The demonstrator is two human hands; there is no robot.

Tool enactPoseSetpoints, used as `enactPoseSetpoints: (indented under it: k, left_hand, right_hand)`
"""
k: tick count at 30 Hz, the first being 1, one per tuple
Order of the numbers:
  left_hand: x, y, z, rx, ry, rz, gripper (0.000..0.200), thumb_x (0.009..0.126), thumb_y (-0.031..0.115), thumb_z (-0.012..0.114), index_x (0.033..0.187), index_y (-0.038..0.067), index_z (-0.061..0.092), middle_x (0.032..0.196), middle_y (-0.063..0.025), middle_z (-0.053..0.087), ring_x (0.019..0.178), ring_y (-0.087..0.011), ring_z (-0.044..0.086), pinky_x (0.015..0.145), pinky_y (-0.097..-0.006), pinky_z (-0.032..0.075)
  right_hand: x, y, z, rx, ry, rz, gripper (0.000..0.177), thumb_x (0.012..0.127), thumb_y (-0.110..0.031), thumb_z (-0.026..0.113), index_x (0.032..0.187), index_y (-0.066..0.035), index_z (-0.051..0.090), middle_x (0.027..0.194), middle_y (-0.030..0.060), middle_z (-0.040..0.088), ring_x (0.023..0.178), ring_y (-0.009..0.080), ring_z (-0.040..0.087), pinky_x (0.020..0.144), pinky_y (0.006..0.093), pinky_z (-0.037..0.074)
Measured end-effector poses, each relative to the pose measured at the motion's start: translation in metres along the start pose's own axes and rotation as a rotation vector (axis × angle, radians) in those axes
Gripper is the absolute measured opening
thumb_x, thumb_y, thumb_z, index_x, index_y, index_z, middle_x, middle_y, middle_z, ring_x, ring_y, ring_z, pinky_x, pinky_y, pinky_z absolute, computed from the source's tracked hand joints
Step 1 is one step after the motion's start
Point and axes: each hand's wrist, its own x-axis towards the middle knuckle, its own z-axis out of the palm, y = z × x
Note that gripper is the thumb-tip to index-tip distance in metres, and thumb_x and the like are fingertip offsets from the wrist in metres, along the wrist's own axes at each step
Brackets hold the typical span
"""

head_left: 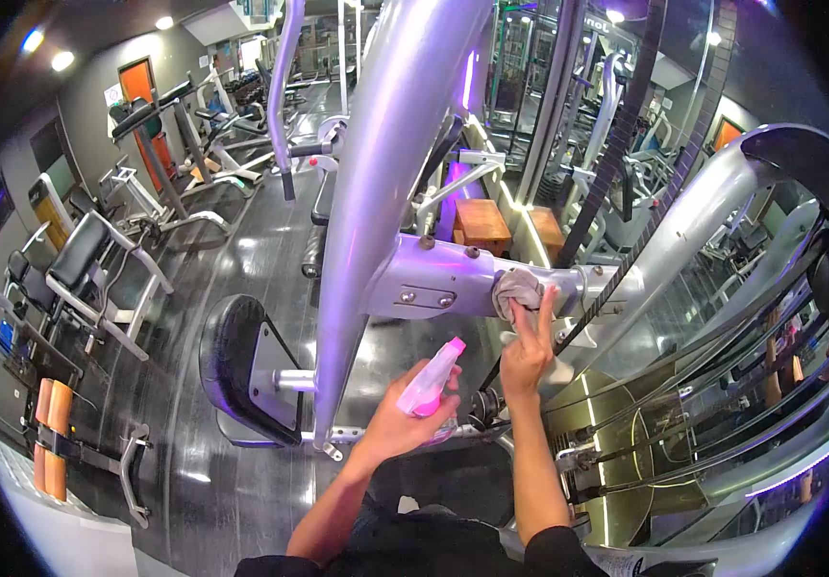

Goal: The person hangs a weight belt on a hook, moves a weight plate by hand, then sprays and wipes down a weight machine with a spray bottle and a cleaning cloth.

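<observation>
My left hand is closed around a spray bottle with a white and pink spray head, its pink nozzle tilted up and to the right. Most of the bottle's body is hidden by my fingers. Farther right, my right hand presses a crumpled grey-beige cloth against the silver crossbar of a gym machine. Two of its fingers stretch upward over the cloth. The thick silver upright of the same machine rises just left of the crossbar.
A black padded seat is at left of the upright. Black straps and cables run down on the right, close to my right hand. Wooden boxes stand behind the crossbar. Other machines, such as a black bench, line the left side.
</observation>
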Motion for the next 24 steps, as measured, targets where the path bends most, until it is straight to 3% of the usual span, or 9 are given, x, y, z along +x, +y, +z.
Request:
enactPoseSetpoints:
  k: [3,6,7,9,10,14,20,24]
  left_hand:
    - [-0.012,-0.012,-0.010,-0.007,0.043,-0.007,0.036,0.080,-0.004,0.063,0.115,-0.001,0.054,0.096,-0.0047,0.058,0.078,-0.0124,0.064,0.070,-0.0254,0.051]
    - [-0.019,-0.007,-0.018,-0.039,0.094,-0.047,0.037,0.080,-0.005,0.063,0.116,0.000,0.053,0.096,-0.0045,0.058,0.076,-0.0121,0.065,0.070,-0.0251,0.051]
    - [-0.020,-0.008,-0.020,-0.038,0.100,-0.041,0.037,0.080,-0.005,0.063,0.116,0.000,0.053,0.096,-0.0045,0.058,0.076,-0.0121,0.065,0.070,-0.0251,0.051]
    - [-0.023,-0.012,-0.024,-0.045,0.127,-0.038,0.038,0.080,-0.006,0.062,0.116,0.000,0.053,0.095,-0.0042,0.058,0.074,-0.0115,0.064,0.069,-0.0253,0.051]
    - [-0.025,-0.013,-0.024,-0.046,0.132,-0.039,0.038,0.080,-0.006,0.062,0.116,0.000,0.053,0.095,-0.0042,0.058,0.074,-0.0115,0.064,0.069,-0.0253,0.051]
    - [-0.030,-0.015,-0.027,-0.078,0.181,-0.064,0.038,0.080,-0.007,0.061,0.116,0.000,0.052,0.094,-0.0036,0.058,0.073,-0.0117,0.065,0.067,-0.0259,0.051]
    - [-0.032,-0.021,-0.026,-0.083,0.194,-0.086,0.039,0.081,-0.006,0.062,0.118,0.000,0.051,0.093,-0.0036,0.057,0.073,-0.0117,0.065,0.067,-0.0256,0.050]
    - [-0.032,-0.024,-0.021,-0.119,0.194,-0.071,0.038,0.081,-0.005,0.062,0.117,-0.001,0.051,0.094,-0.0035,0.057,0.074,-0.0120,0.065,0.067,-0.0258,0.051]
  right_hand:
    - [0.011,-0.017,0.008,0.292,0.010,0.164,0.056,0.067,0.018,0.040,0.114,-0.003,0.065,0.140,0.0241,0.040,0.127,0.0402,0.043,0.103,0.0418,0.038]
    - [0.040,-0.031,0.021,0.239,0.037,-0.160,0.059,0.070,0.017,0.043,0.120,-0.009,0.063,0.140,0.0198,0.042,0.127,0.0364,0.044,0.103,0.0418,0.040]
    - [0.052,-0.035,0.021,0.244,0.038,-0.166,0.059,0.070,0.017,0.043,0.120,-0.009,0.063,0.140,0.0198,0.042,0.127,0.0364,0.044,0.103,0.0418,0.040]
    - [0.079,-0.045,0.020,0.278,-0.072,-0.126,0.056,0.070,0.015,0.044,0.116,-0.010,0.065,0.137,0.0170,0.046,0.125,0.0350,0.046,0.103,0.0423,0.039]
    - [0.088,-0.049,0.023,0.425,-0.067,0.012,0.053,0.071,0.014,0.045,0.112,-0.011,0.068,0.131,0.0158,0.051,0.124,0.0338,0.048,0.104,0.0434,0.039]
    - [0.069,-0.047,0.023,0.274,-0.051,-0.243,0.052,0.070,0.013,0.045,0.109,-0.011,0.069,0.124,0.0166,0.057,0.121,0.0358,0.050,0.103,0.0438,0.040]
    - [-0.009,-0.012,0.018,0.190,-0.169,-0.324,0.051,0.068,0.009,0.049,0.112,-0.011,0.068,0.126,0.0197,0.054,0.119,0.0417,0.050,0.099,0.0454,0.044]
    - [0.024,-0.043,0.021,0.357,-0.137,-0.305,0.053,0.068,0.008,0.051,0.115,-0.011,0.066,0.130,0.0190,0.051,0.122,0.0401,0.049,0.098,0.0434,0.045]
